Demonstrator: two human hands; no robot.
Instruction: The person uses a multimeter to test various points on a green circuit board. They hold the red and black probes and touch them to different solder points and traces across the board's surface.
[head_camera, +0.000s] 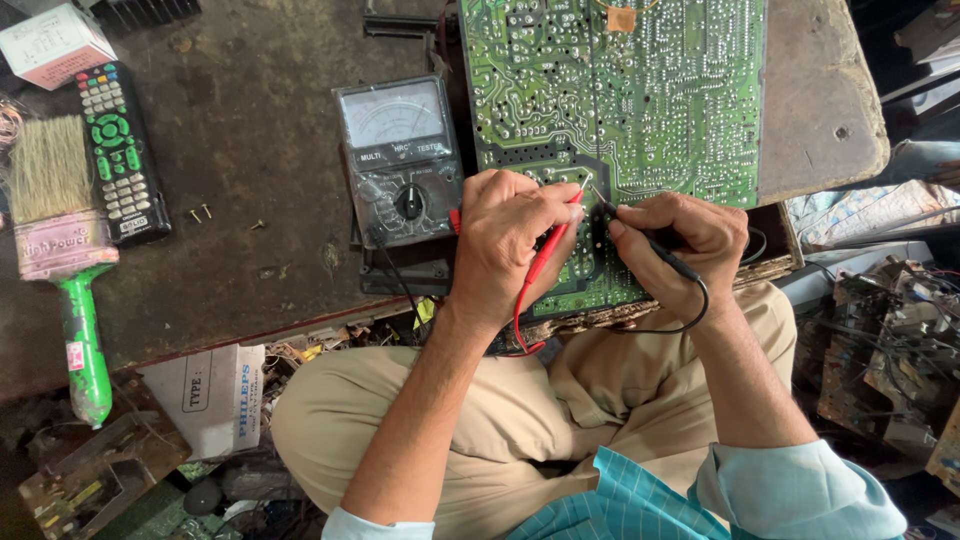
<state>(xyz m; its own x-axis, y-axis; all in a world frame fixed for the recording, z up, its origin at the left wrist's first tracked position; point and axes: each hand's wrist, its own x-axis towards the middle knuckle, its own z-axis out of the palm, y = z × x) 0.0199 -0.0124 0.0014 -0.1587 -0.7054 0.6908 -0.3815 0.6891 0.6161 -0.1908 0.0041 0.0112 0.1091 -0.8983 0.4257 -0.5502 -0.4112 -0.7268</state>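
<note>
A large green circuit board (640, 90) lies solder side up on the worn bench. My left hand (505, 240) grips a red test probe (548, 252), whose tip touches the board near its lower edge. My right hand (685, 250) grips a black test probe (655, 245), its tip set on the board just to the right of the red one. Both probe leads loop down past the bench edge. An analogue multimeter (400, 160) with a needle dial and a rotary knob sits just left of my left hand.
A black remote control (115, 150), a wide paintbrush with a green handle (65, 250) and a small white box (55, 42) lie at the left. Two small screws (200, 212) rest on the bench. A cardboard box (210, 395) and scrap electronics (885, 350) crowd the floor.
</note>
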